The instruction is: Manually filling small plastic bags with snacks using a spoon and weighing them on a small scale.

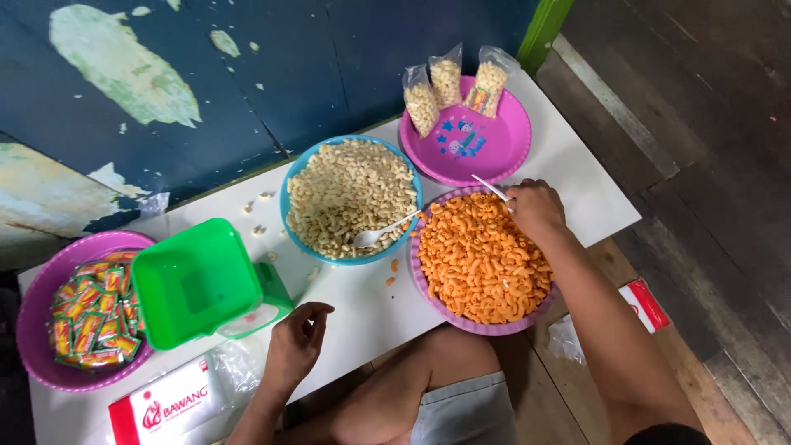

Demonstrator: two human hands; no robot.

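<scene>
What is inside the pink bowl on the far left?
The pink bowl holds small red, green and yellow sachets. The green scale covers its right edge, hiding whatever lies beneath.

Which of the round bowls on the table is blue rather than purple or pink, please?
The middle bowl, filled with pale macaroni and holding a white spoon; the others are purple or pink.

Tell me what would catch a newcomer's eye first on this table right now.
Probably the heap of orange macaroni snacks in the purple bowl at right, where the right hand grips a white spoon. Beside it sits the blue bowl of pale macaroni, and left of that a bright green scale, near the resting left hand.
</scene>
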